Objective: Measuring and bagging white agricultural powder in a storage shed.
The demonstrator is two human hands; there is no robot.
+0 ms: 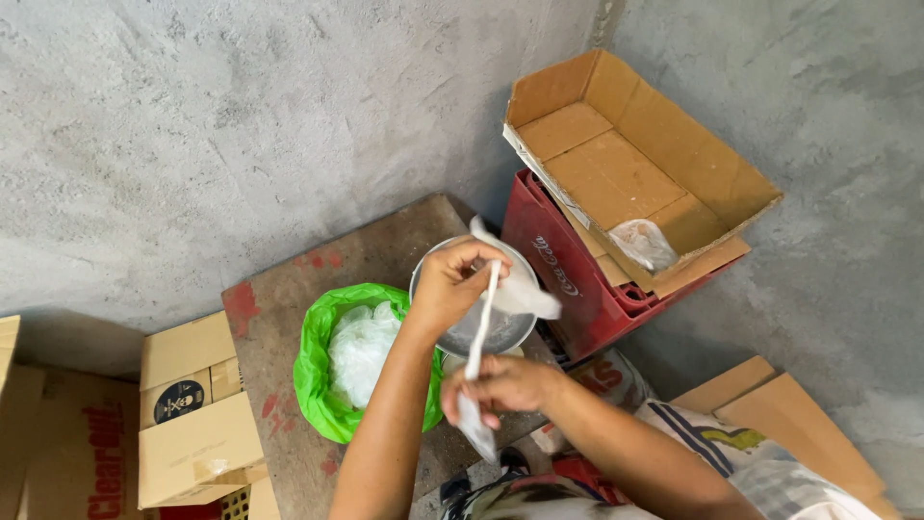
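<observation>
Bare concrete walls, worn wooden board (pixel 366 260) below. Left hand (pixel 452 284) pinches top of white plastic strip (pixel 478 356) over metal bowl (pixel 491 327) — right hand (pixel 500 385) closed around strip at 6 o'clock. Green bag (pixel 318 366) at 9 o'clock of bowl, red crate (pixel 568 274) at 3.

At seven o'clock the bottom and left edges cut off the cardboard boxes (pixel 67 433). The left hand (pixel 452 281) hides part of the metal bowl (pixel 500 332), whose contents cannot be told. Both forearms run off the bottom edge.
</observation>
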